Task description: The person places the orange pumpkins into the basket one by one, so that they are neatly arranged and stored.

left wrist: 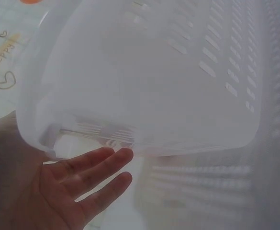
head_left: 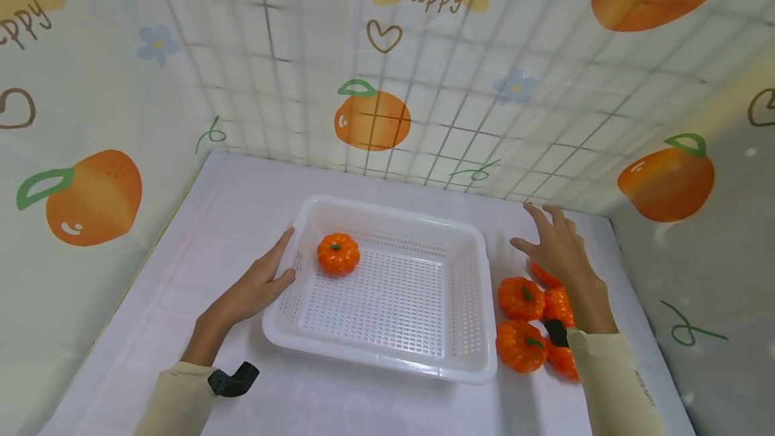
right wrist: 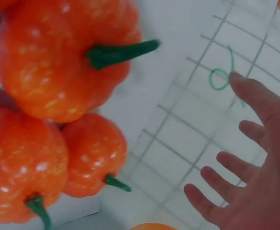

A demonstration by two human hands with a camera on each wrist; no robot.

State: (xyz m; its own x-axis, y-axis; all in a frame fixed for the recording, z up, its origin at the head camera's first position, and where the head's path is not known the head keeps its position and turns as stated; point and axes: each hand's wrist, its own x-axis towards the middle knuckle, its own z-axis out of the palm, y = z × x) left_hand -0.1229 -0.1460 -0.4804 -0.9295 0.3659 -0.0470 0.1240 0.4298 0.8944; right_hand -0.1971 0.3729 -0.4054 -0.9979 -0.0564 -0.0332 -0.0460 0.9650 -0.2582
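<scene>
A white perforated plastic basket (head_left: 387, 363) sits in the middle of the table, with one small orange pumpkin (head_left: 338, 254) inside near its left end. My left hand (head_left: 257, 286) is at the basket's left side, fingertips right at the rim. In the left wrist view, the fingers (left wrist: 99, 167) of that hand look extended beside the basket wall. Over the far end of a group of orange pumpkins (head_left: 522, 346) my right hand (head_left: 560, 247) is held with spread fingers and nothing in it. The right wrist view shows a pumpkin (right wrist: 68, 62) with a green stem apart from the fingers.
The pumpkins stand close together by the basket's right side, partly hidden by my right forearm. Behind the white table (head_left: 254, 180) rises a wire grid under a printed sheet (head_left: 436, 113). Similar printed sheets border the left and right sides.
</scene>
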